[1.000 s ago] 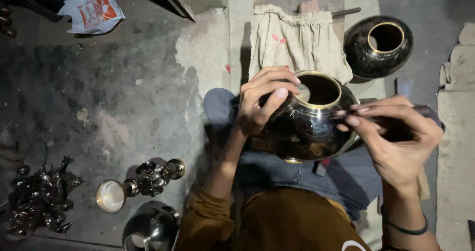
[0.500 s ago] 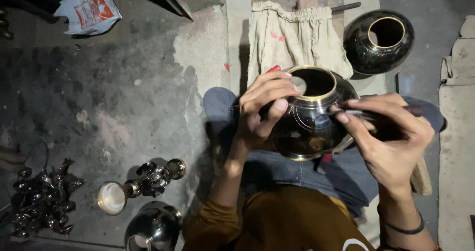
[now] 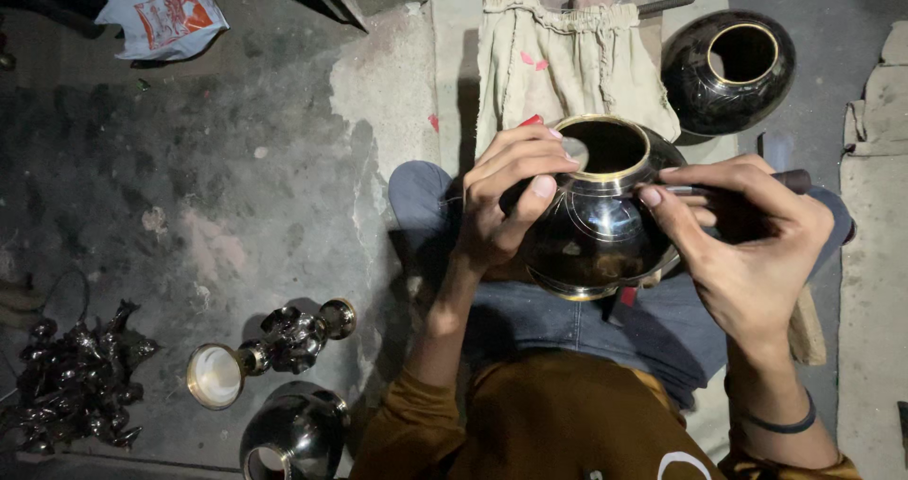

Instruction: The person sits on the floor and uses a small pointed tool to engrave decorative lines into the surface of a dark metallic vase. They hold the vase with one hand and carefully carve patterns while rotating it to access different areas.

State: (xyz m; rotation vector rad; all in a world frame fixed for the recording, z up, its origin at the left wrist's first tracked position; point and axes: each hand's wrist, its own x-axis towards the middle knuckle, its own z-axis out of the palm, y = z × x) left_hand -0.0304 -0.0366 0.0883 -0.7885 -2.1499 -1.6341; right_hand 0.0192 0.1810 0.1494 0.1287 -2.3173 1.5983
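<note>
Your left hand point(image 3: 506, 201) curls over the dark round pot point(image 3: 596, 225) on your lap, fingers clamped on its shoulder; your right hand point(image 3: 747, 244) pinches a thin tool point(image 3: 747, 185) against its side.

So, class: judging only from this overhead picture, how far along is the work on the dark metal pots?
Looks done: little can be told; a second dark pot stands apart on the floor, untouched. In hand: the left hand steadies the round pot on the lap, while the right hand holds a thin tool against its shoulder, where fine lines show. Left: much of its surface looks plain; another vessel waits near the knee.
</note>
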